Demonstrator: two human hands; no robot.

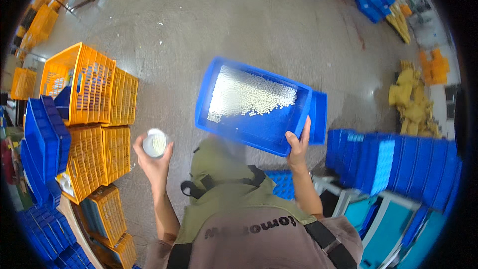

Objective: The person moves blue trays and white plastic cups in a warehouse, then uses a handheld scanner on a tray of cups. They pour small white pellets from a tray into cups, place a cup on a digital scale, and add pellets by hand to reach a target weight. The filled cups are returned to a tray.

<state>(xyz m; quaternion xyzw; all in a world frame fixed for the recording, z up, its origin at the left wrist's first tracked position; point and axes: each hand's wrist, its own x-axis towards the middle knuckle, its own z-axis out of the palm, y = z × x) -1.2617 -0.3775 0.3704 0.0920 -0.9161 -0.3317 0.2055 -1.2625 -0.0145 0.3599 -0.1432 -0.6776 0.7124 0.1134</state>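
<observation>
My left hand is closed around a white cup, held upright away from my body, with pale beads at its bottom. My right hand grips the near right corner of a blue tray, thumb on the rim. Many small round white beads lie in the tray, heaped toward its far and left sides, leaving blue bottom bare on the near side. Beyond the tray's right end shows another blue bin; whether the two touch I cannot tell.
Orange slatted crates are stacked at my left, with blue trays leaning on them. Stacked blue bins stand at my right. Yellow sacks lie farther right on the grey floor. More blue bins sit at the far right.
</observation>
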